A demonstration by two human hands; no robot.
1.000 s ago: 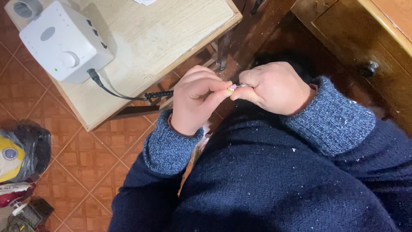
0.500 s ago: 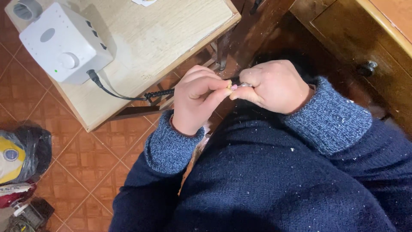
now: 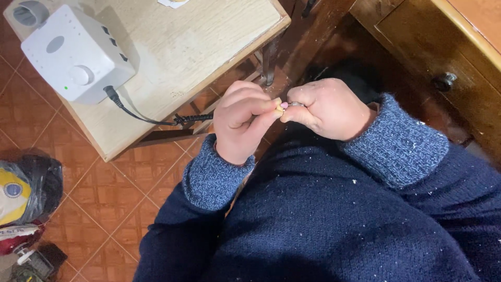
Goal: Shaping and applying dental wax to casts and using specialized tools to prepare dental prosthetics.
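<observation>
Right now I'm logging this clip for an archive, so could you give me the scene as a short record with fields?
left hand: fingertips pinch a small pink piece
right hand: closed, meets the left hand at the piece, holds a thin metal tool tip
white device: on the wooden table, black cable plugged in
floor: tiled; bags at left
clothing: blue knit sweater

Wooden table [image 3: 209, 36] crowds the hands' left, cabinet [image 3: 449, 52] their right.
</observation>
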